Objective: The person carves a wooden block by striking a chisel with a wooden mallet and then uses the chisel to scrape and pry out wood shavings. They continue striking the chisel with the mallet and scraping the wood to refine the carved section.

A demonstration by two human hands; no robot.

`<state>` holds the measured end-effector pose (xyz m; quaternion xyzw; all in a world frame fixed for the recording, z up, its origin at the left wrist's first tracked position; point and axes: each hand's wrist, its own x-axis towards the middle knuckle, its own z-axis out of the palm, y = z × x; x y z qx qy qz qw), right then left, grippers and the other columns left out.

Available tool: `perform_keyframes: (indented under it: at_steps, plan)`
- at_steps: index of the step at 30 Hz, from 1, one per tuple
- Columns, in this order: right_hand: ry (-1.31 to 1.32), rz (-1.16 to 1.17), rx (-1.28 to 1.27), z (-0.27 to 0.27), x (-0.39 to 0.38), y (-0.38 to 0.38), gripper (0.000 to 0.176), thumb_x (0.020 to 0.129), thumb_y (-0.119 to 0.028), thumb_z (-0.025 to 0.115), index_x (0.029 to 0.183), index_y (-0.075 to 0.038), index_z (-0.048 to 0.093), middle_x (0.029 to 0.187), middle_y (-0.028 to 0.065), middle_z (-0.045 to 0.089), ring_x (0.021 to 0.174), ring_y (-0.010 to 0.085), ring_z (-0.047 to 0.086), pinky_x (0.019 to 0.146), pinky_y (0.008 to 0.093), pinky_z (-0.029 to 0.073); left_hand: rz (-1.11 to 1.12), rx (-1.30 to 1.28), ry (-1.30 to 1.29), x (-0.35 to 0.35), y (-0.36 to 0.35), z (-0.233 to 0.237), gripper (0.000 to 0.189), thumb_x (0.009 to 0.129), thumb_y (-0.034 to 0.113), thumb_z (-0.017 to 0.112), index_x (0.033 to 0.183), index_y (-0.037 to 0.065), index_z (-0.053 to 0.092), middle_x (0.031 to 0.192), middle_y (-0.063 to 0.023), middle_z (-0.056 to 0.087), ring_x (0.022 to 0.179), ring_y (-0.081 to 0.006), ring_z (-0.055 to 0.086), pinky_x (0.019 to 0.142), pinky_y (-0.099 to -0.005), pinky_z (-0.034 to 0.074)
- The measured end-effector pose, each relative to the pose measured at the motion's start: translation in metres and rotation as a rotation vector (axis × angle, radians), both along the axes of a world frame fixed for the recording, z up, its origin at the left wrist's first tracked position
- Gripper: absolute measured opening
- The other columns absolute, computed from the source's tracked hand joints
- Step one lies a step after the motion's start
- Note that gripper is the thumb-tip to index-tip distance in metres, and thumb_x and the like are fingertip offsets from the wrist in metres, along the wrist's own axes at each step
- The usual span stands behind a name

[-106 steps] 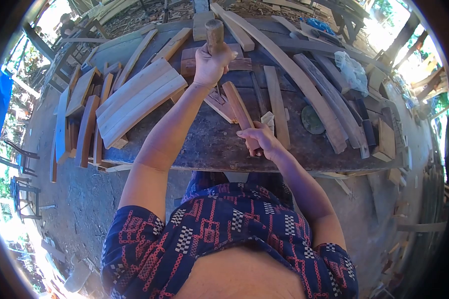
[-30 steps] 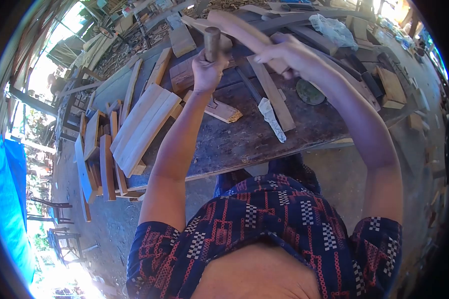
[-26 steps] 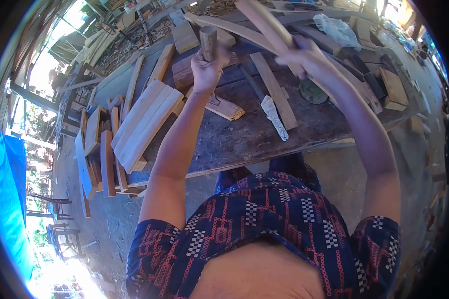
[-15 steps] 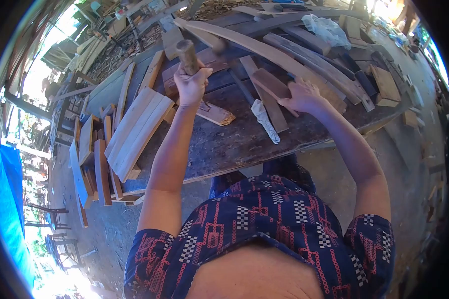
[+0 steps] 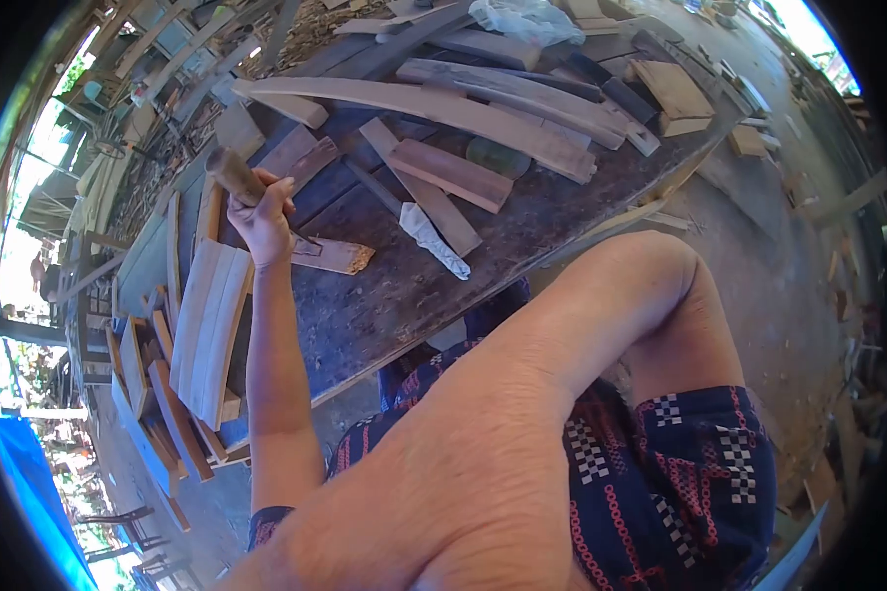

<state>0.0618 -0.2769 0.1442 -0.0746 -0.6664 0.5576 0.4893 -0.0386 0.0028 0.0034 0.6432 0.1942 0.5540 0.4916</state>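
The right hand (image 5: 448, 473) had let go of the block (image 5: 450, 174). Half a second earlier it was on the block at the table (image 5: 360, 320); now the block lay by itself, flat across the plank (image 5: 434, 202), with the disc (image 5: 495, 155) just behind it. About a second before, the same hand had the block raised in the air. The view had also swung, so the table and all on it sat further left in the frame and more slanted.

The right arm was folded sharply at the elbow, its forearm running back toward the camera, and the back of the hand loomed large and low in front of the shirt (image 5: 606, 473). Its fingers were cut off or hidden, so I cannot tell whether they were open or closed.

The left arm reached out nearly straight over the table. The left hand (image 5: 263, 219) was wrapped round the wooden handle (image 5: 235, 175), fingers closed on it, the top end sticking out above the fist and leaning left. Below the fist lay the board (image 5: 337, 256), its near end rough and yellowish. The white wrapping (image 5: 432, 241) lay beside the plank.
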Motion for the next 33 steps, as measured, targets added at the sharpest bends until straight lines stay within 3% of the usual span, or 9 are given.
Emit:
perform_keyframes:
  at_steps: [14,16,18,20,23,28,30,31,33]
  plan:
    - [0.247,0.047,0.142,-0.032,-0.020,0.039,0.067,0.084,-0.041,0.068,0.122,0.010,0.047,0.101,0.0177,0.057,0.091,0.0238,0.058,0.087,0.0357,0.045,0.014,0.015,0.011,-0.005,0.004,-0.007,0.011,0.068,0.003,0.068,0.073,0.004,0.058,0.062,0.0001,0.056,0.049,-0.0083,0.052,0.045,-0.0220,0.040]
    - [-0.101,-0.184,-0.062,-0.024,0.000,0.061,0.086,0.076,-0.047,0.073,0.133,0.005,0.037,0.107,0.0180,0.054,0.090,0.0258,0.060,0.079,0.0406,0.049,-0.125,-0.091,-0.142,-0.004,-0.003,-0.009,0.011,0.071,0.006,0.068,0.077,0.004,0.059,0.067,0.0008,0.057,0.056,-0.0081,0.054,0.049,-0.0223,0.041]
    - [-0.443,-0.625,0.035,-0.026,0.010,0.094,0.095,0.070,-0.052,0.076,0.137,0.000,0.034,0.112,0.0198,0.053,0.094,0.0291,0.062,0.074,0.0434,0.052,-0.446,-0.319,-0.427,-0.006,-0.006,-0.013,0.014,0.077,0.011,0.069,0.084,0.004,0.060,0.077,0.0020,0.060,0.069,-0.0078,0.057,0.058,-0.0228,0.045]
    - [-0.581,-1.153,0.305,-0.040,0.013,0.128,0.089,0.070,-0.051,0.076,0.135,-0.003,0.039,0.113,0.0208,0.054,0.097,0.0326,0.062,0.078,0.0427,0.051,-0.042,0.133,0.059,-0.008,0.006,-0.017,0.014,0.080,0.009,0.065,0.092,0.003,0.060,0.086,0.0009,0.060,0.079,-0.0083,0.055,0.067,-0.0235,0.045]
    - [-0.619,-1.386,0.581,-0.060,0.006,0.176,0.071,0.075,-0.047,0.075,0.126,-0.005,0.050,0.101,0.0099,0.060,0.074,0.0246,0.063,0.070,0.0374,0.051,-0.032,0.212,0.079,-0.001,0.002,-0.014,0.014,0.080,0.004,0.063,0.093,0.002,0.058,0.089,0.0001,0.060,0.081,-0.0086,0.054,0.070,-0.0227,0.044]
    - [-0.751,-1.145,0.316,-0.055,-0.011,0.195,0.046,0.074,-0.038,0.074,0.101,-0.005,0.060,0.074,0.0105,0.062,0.072,0.0246,0.064,0.065,0.0378,0.048,0.001,0.262,-0.073,-0.012,-0.013,-0.010,0.017,0.079,0.002,0.063,0.095,0.001,0.057,0.087,-0.0001,0.058,0.080,-0.0073,0.051,0.068,-0.0243,0.043]
    - [-0.927,-1.168,0.309,-0.051,-0.012,0.200,0.033,0.073,-0.029,0.071,0.093,-0.006,0.058,0.067,0.0097,0.059,0.066,0.0240,0.062,0.062,0.0390,0.048,-0.169,0.091,0.342,-0.040,-0.003,-0.018,0.021,0.080,0.004,0.065,0.099,0.001,0.056,0.087,0.0011,0.058,0.081,-0.0060,0.050,0.069,-0.0239,0.043]
    - [-0.885,-1.173,0.361,-0.051,-0.009,0.203,0.024,0.072,-0.022,0.067,0.088,-0.006,0.057,0.063,0.0096,0.056,0.061,0.0217,0.060,0.059,0.0378,0.046,-0.229,0.046,0.353,-0.049,-0.002,-0.018,0.042,0.074,0.008,0.070,0.112,0.000,0.054,0.098,-0.0045,0.061,0.093,-0.0108,0.055,0.081,-0.0263,0.045]
    - [-0.919,-1.110,0.332,-0.042,0.002,0.206,0.023,0.072,-0.021,0.067,0.086,-0.006,0.056,0.062,0.0082,0.055,0.060,0.0197,0.059,0.057,0.0362,0.045,-0.139,0.205,0.493,-0.070,0.008,-0.023,0.055,0.070,0.011,0.072,0.120,0.001,0.050,0.106,-0.0085,0.060,0.102,-0.0154,0.055,0.087,-0.0296,0.044]
